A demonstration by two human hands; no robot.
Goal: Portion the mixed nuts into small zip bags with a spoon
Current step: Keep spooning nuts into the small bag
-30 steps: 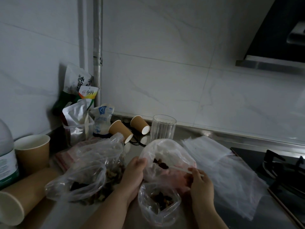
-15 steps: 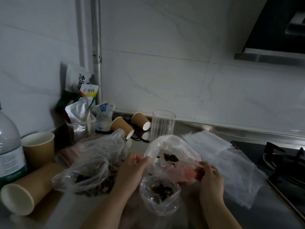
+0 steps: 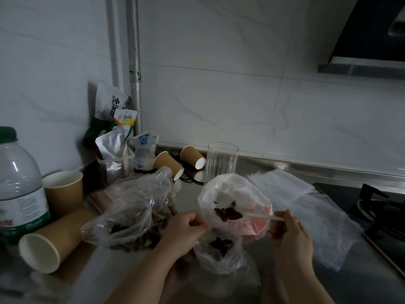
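Down at six o'clock on the counter, the left hand (image 3: pixel 186 229) pinches the rim of the small zip bag (image 3: pixel 219 253), which already holds some nuts, while the right hand (image 3: pixel 289 231) grips the spoon (image 3: pixel 232 215), heaped with nuts, over the pink-bottomed bag (image 3: pixel 236 207) toward twelve. That limp mouth looks narrow to me; if it sags or the spoon tips early, nuts could scatter onto the counter.

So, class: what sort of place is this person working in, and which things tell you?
Most likely a home kitchen: a gas hob set into the steel counter, a range hood above it, and tiled walls behind.
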